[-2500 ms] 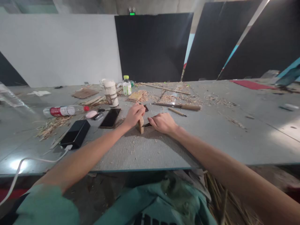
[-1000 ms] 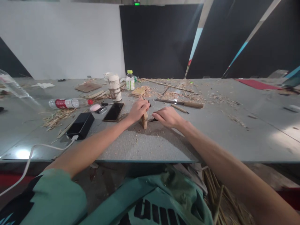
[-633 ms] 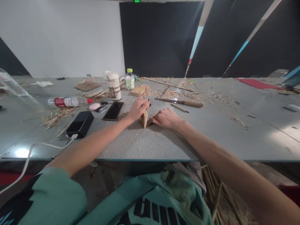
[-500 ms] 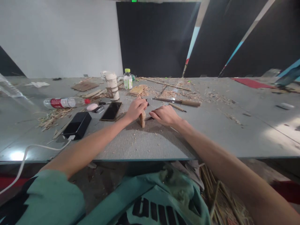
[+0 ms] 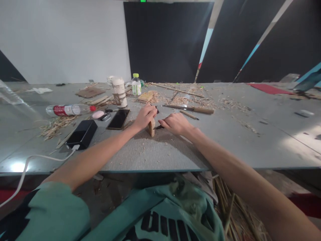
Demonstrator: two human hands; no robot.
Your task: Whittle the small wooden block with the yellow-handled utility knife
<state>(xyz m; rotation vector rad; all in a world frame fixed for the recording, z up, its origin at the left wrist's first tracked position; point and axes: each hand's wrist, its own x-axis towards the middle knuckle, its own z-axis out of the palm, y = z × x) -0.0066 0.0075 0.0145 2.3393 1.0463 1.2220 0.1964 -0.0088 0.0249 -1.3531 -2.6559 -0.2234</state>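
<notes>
Wood piece: clamped by the left hand, stood upright on the worktop.
Dark tool: gripped by the right hand, pointed toward the wood piece; contact unclear.

Dim, soft light; glare patches the tabletop; edges stretch.

Near the frame's centre, the left hand covers the upper part of the wooden piece, and the right hand hides the rear of the dark tool. The left edge crops the clear plastic object; the top edge cuts the green sign; the bottom edge clips the shirt lettering.
</notes>
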